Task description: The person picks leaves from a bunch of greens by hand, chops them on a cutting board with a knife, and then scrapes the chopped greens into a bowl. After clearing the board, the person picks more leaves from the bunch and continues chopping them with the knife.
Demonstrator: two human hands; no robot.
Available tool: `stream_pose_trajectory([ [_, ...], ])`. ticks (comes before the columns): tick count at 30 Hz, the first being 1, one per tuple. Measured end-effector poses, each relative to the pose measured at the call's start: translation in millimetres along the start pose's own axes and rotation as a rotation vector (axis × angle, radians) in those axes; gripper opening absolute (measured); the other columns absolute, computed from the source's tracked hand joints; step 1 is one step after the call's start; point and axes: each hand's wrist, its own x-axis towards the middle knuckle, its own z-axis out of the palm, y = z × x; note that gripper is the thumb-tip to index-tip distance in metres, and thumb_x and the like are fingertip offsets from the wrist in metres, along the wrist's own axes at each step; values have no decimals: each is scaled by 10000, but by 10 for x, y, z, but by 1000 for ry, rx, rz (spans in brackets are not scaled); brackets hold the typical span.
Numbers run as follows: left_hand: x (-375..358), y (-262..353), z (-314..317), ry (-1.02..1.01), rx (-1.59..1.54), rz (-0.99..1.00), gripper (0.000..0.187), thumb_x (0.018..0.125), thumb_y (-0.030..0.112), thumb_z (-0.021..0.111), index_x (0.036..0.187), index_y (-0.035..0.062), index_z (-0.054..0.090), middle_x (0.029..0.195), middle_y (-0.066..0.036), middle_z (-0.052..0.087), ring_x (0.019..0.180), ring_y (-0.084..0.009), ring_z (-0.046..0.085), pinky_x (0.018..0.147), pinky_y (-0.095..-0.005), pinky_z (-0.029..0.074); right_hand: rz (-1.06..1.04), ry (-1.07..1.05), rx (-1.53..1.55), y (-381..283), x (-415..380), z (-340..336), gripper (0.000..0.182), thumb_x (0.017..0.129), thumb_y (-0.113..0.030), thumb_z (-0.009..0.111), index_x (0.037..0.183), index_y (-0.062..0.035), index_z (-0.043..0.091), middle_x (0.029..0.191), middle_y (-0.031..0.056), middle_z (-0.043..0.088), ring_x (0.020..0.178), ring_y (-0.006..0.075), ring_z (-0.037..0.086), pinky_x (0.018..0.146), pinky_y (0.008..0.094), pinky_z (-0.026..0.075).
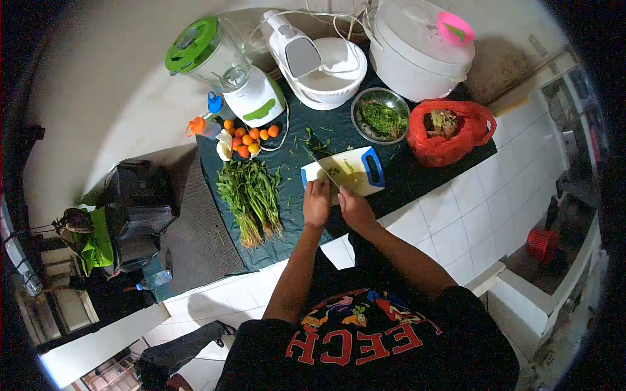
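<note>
My right hand (355,207) is closed around the handle of a knife (321,167); its blade slants up and left across a white cutting board (357,160) with blue ends. My left hand (317,204) rests at the board's near left edge, beside the blade, its fingers pressed together. Whatever lies under those fingers is hidden. Small green pieces (348,167) lie on the board. Loose leaves (314,139) are scattered just beyond it. To the left lie bundles of leafy greens with roots (254,199).
Behind stand a blender (257,98), a white mixer (332,72) and a large white tub (417,52). A metal bowl of chopped greens (381,118) and a red plastic bag of scraps (447,143) are right of the board. Small orange tomatoes (246,139) sit back left.
</note>
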Motion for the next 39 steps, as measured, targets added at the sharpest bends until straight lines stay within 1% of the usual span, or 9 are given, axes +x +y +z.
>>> stream_pose_trajectory([
  [6,-21,-48,55,26,-69,-42,325,841,81,594,1150,18,674,1056,-152,631,1024,-339,578,917,-421,505,53,-34,-80,-88,-183,-99,331,1011,-182,517,1246,37,595,1081,295,668,1001,454,648,880,507,523],
  [9,4,-29,48,32,-138,-117,301,857,80,603,1143,23,680,1038,-164,634,1016,-352,578,901,-443,505,24,-24,-81,-19,-210,-62,337,1013,-183,516,1244,49,595,1081,295,667,993,457,647,879,508,522],
  [13,86,-12,-27,46,-146,-125,220,862,112,643,1060,33,701,1001,-167,650,966,-361,586,862,-461,504,43,-57,-63,-19,-116,-33,344,1016,-183,514,1240,64,593,1083,298,665,987,460,648,875,504,524],
  [15,90,-14,3,49,-178,-125,189,861,126,656,1020,37,708,985,-163,656,940,-363,591,846,-466,504,-114,46,25,7,-11,-8,339,1013,-179,517,1245,56,594,1074,298,667,979,462,650,873,503,525],
  [18,104,-36,45,132,-146,-137,147,859,151,675,955,45,712,947,-149,670,890,-360,596,829,-458,506,-70,2,-26,-3,30,-50,330,1008,-174,524,1244,46,595,1063,295,670,964,465,651,856,505,530],
  [20,84,-3,-16,155,-89,-210,135,858,164,681,931,56,717,927,-125,683,869,-352,600,819,-442,510,-71,10,-35,-64,-32,-131,329,1008,-174,525,1242,45,596,1055,294,672,956,465,653,847,508,532],
  [29,121,-44,-43,105,-36,-198,126,791,168,716,880,80,725,905,-75,682,919,-317,598,809,-425,522,-34,1,-46,14,-57,-16,302,998,-153,540,1201,60,609,996,297,676,930,457,662,822,508,538],
  [34,154,-52,-29,73,10,-198,124,794,194,711,859,89,721,891,-72,670,916,-315,598,806,-430,525,-49,-23,-12,-102,32,-67,302,993,-146,548,1196,67,614,1016,304,671,944,466,654,829,508,536],
  [39,148,1,-68,76,-9,-222,130,808,213,700,869,101,724,884,-74,667,913,-315,599,793,-439,525,-51,48,-22,-64,-104,-14,306,992,-158,557,1199,59,618,1005,306,669,929,470,651,838,502,535],
])
